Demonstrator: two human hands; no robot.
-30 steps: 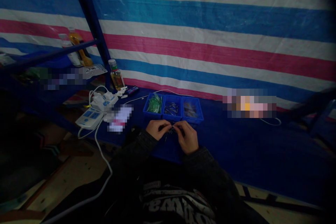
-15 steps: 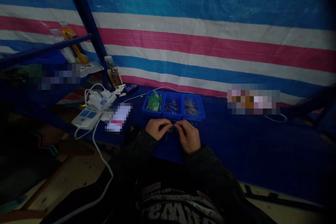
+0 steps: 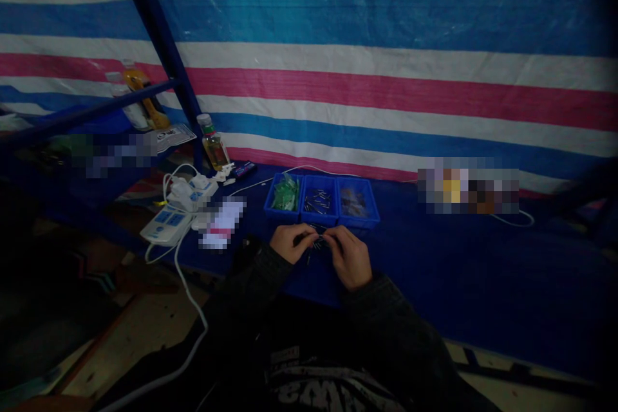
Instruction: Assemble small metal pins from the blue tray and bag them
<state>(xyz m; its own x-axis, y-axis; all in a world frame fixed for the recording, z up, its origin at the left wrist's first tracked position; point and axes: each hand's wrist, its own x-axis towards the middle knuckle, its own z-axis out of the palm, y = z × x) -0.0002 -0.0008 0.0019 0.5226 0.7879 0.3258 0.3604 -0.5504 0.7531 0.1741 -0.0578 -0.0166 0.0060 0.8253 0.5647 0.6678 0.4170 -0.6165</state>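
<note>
My left hand [image 3: 292, 244] and my right hand [image 3: 351, 258] meet over the blue table, thumbs and fingers pinched closed. Between the fingertips is something thin and small that I cannot make out. Several slim dark metal pieces [image 3: 316, 246] lie just below the fingertips, partly hidden by the hands. Directly beyond the hands, three blue trays stand side by side. Crumpled green pieces [image 3: 286, 194] fill the left tray [image 3: 281, 214]. Slim metal pieces like screws or pins [image 3: 317, 200] are in the middle tray [image 3: 318, 217]. Brownish, partly clear small parts [image 3: 353, 200] lie in the right tray [image 3: 358, 221].
Left of the trays are a blurred-out phone-like object [image 3: 223, 223], a white power strip [image 3: 167, 226] with plugs and cables, and a bottle [image 3: 213, 143]. A blue metal post [image 3: 167, 45] rises there. Striped sheeting [image 3: 367, 90] hangs behind the table [image 3: 458, 257].
The head view has tilted slightly, so the scene sits a little lower. Both hands keep their pinch in nearly the same place before the trays.
</note>
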